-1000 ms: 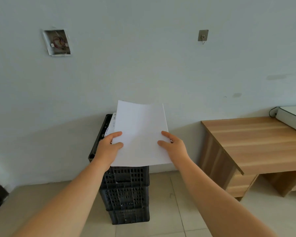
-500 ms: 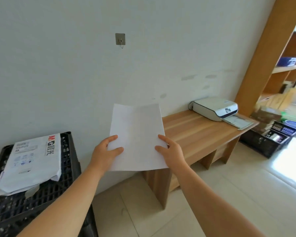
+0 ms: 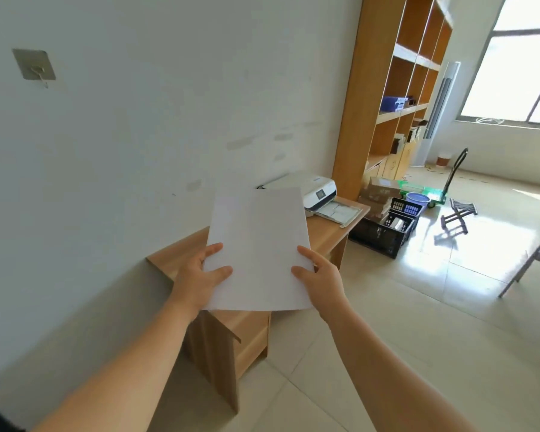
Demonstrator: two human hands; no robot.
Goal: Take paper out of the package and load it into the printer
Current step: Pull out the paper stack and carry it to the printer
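A thin stack of white paper [image 3: 258,244] is held up in front of me, gripped at its lower corners. My left hand [image 3: 198,275] pinches the left edge, thumb on top. My right hand [image 3: 318,277] pinches the right edge the same way. Beyond the paper, a white printer [image 3: 320,190] sits at the far end of a wooden desk [image 3: 326,230] against the wall, with its grey tray [image 3: 337,212] folded out in front. The paper hides the printer's left part. The paper package is out of view.
A tall wooden bookshelf [image 3: 396,98] stands right behind the desk. On the floor beside the desk are a black crate [image 3: 384,232], cardboard boxes, a blue basin and a green hand trolley [image 3: 430,190]. A chair leg [image 3: 524,269] shows at the right. A wall hook [image 3: 35,65] hangs at upper left.
My view has swung right, away from the black crates and the paper package, which have left the frame. The desk and printer are now ahead and nearer. Both hands keep the same grip.
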